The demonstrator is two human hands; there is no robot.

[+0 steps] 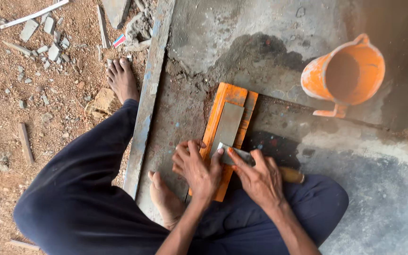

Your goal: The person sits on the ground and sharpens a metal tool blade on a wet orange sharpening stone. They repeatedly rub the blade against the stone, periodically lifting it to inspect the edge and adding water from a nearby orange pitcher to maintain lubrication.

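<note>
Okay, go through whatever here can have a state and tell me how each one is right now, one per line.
Orange jug: upright, holding murky water.
Grey stone: flat in its orange wooden holder.
Metal blade: pressed flat on the stone, wooden handle pointing right.
Left hand: fingers pressing the blade.
Right hand: gripping the tool, fingers on the blade.
Concrete slab: wet patch near the holder.

Concrete floor with dirt ground beside it.

You sit on a grey, stained concrete floor with a wet dark patch near its middle. On it lies an orange board carrying a grey stone, an orange jug standing well apart to the right, and a long metal strip along the left edge. Beyond that strip, the dirt ground holds scattered rubble and a stick.
</note>
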